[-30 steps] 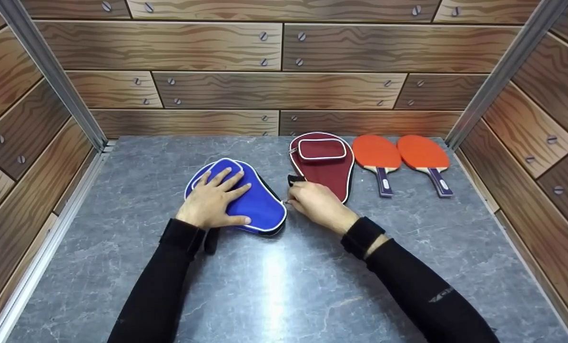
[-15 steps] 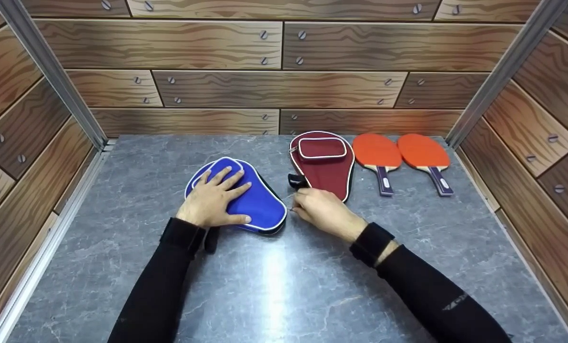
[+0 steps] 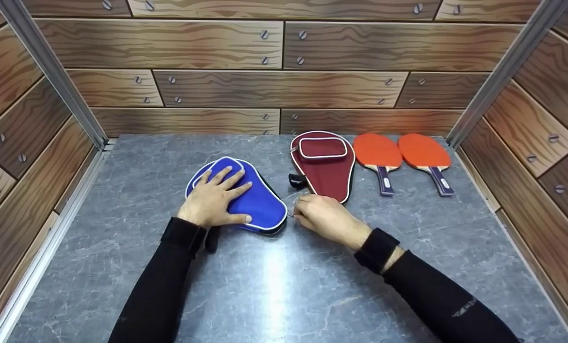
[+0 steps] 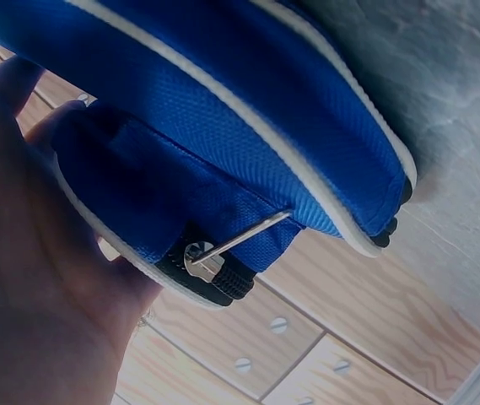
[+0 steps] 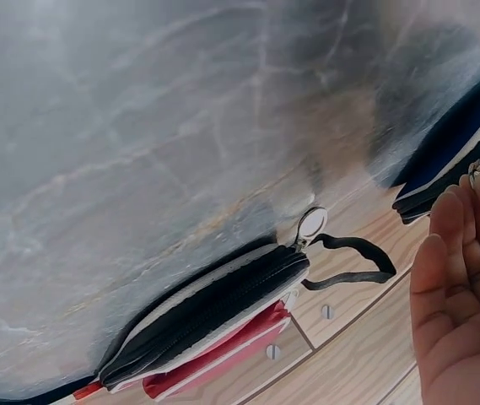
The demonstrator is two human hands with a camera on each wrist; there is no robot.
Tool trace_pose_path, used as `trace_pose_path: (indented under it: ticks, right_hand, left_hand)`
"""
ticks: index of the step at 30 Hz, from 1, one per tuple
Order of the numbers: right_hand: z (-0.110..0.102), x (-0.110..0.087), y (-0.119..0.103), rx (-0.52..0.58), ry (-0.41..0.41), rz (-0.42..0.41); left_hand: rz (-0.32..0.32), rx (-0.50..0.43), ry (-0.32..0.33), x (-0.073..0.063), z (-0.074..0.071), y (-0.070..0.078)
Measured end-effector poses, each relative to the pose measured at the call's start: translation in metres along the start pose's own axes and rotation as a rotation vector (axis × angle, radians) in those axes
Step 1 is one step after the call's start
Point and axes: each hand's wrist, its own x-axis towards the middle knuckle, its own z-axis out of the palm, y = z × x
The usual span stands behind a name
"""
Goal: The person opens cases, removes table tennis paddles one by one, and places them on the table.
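Note:
A blue table tennis paddle case [image 3: 262, 202] with white piping lies left of the middle. My left hand [image 3: 211, 202] rests spread on its wide end and presses it against the table. In the left wrist view, a metal zipper pull [image 4: 240, 239] hangs from the case's small pocket. My right hand [image 3: 329, 216] is at the case's narrow end, just below the maroon case [image 3: 329, 174]. There, in the right wrist view, thumb and fingers pinch a metal zipper pull [image 5: 477, 173] on the black zipper edge of the blue case.
Two orange table tennis paddles [image 3: 377, 151] lie side by side at the back right, handles toward me. A black loop strap [image 3: 297, 180] sticks out from the maroon case's left side. Wood-patterned walls [image 3: 217, 89] enclose the grey table [image 3: 341, 305].
My right hand has moved toward me and slightly right, drawing the zipper pull round the blue case's narrow end. The maroon case's strap has come into fuller view. My left hand stays put.

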Motion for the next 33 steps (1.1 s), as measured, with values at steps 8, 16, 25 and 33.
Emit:
trace_pose_path:
  ticks: [8,16,25,33]
  right_hand:
    - [-0.001,-0.005,-0.008,-0.014,0.007,-0.03]
    - [0.002,-0.007,-0.015,-0.033,0.008,-0.061]
    - [0.002,-0.008,-0.022,-0.037,0.016,-0.088]
    - [0.004,-0.008,-0.03,-0.024,0.0,-0.1]
  left_hand:
    - [-0.005,0.004,-0.007,0.001,0.0,0.0]
    - [-0.005,0.003,-0.002,0.001,0.0,0.0]
    - [-0.004,0.008,0.005,0.0,0.0,0.001]
    - [-0.005,0.005,0.007,0.0,0.0,0.002]
